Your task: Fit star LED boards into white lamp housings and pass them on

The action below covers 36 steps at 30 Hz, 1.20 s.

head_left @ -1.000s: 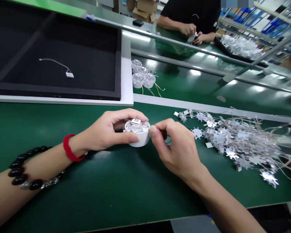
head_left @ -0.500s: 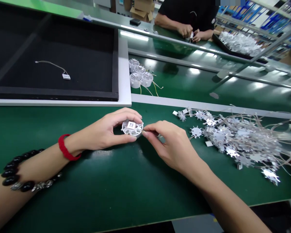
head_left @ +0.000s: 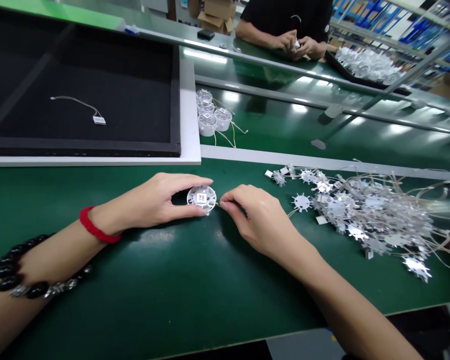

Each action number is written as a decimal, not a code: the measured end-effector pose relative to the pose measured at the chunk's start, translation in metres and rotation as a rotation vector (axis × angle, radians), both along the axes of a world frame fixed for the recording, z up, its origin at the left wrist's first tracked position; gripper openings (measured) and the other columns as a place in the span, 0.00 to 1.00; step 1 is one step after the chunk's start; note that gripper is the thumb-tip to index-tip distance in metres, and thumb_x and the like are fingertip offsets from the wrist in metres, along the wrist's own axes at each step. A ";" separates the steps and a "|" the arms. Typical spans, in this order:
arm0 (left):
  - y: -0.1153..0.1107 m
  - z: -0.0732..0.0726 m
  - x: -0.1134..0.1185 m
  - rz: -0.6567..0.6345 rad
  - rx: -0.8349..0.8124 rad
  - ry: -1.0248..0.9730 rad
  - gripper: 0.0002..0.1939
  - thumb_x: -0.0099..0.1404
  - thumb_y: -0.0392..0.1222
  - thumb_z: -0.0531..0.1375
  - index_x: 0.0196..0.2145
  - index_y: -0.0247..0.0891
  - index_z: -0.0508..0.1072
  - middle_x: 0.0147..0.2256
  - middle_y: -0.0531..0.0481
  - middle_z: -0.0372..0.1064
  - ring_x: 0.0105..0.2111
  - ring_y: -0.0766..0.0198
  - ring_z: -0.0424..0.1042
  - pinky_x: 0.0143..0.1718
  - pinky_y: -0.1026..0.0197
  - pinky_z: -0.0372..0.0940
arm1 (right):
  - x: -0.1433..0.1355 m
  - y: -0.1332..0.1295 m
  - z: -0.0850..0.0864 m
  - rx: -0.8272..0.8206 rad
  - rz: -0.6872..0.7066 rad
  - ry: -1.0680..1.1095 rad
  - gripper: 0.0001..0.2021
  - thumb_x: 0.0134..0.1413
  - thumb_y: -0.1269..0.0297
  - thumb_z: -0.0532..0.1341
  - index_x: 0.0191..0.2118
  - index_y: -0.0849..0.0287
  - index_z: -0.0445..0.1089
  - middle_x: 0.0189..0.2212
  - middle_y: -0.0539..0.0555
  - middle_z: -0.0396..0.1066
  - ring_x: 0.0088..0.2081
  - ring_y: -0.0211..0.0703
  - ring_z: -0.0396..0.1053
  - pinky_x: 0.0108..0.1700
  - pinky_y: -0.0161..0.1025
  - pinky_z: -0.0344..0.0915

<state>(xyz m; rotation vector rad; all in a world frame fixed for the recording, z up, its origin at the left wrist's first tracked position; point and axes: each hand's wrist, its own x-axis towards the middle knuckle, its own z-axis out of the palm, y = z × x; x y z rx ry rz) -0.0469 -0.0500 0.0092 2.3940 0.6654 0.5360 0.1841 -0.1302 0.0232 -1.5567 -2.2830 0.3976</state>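
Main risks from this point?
Two, I'd say. The right hand pinches a thin wire at the rim of the round white housing; a hard pull might strain it. The loose pile has crossing wires, so lifting one piece could drag others.

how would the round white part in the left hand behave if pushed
The round white part looks light, given its open, spoked top. Being circular, it might roll if stood on edge. The thin wire at its side would probably flex and trail.
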 end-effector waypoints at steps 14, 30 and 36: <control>-0.002 -0.006 0.002 -0.076 0.154 -0.120 0.17 0.72 0.45 0.62 0.55 0.37 0.73 0.54 0.38 0.74 0.52 0.52 0.75 0.56 0.52 0.71 | -0.002 -0.001 -0.002 0.052 0.037 -0.022 0.11 0.59 0.59 0.69 0.42 0.61 0.73 0.36 0.53 0.79 0.37 0.48 0.74 0.40 0.42 0.63; -0.012 0.012 0.004 -0.073 0.790 -0.315 0.21 0.66 0.34 0.67 0.56 0.35 0.71 0.55 0.40 0.73 0.56 0.51 0.74 0.61 0.55 0.70 | 0.003 -0.004 0.009 0.775 0.193 0.055 0.10 0.55 0.81 0.63 0.39 0.59 0.73 0.34 0.53 0.81 0.29 0.41 0.74 0.32 0.39 0.68; -0.018 0.010 -0.001 -0.111 0.800 -0.334 0.21 0.66 0.31 0.66 0.56 0.32 0.70 0.55 0.40 0.73 0.60 0.49 0.70 0.64 0.50 0.66 | -0.003 -0.006 0.007 0.722 0.191 0.221 0.07 0.59 0.77 0.62 0.39 0.58 0.72 0.37 0.55 0.81 0.33 0.41 0.77 0.34 0.38 0.73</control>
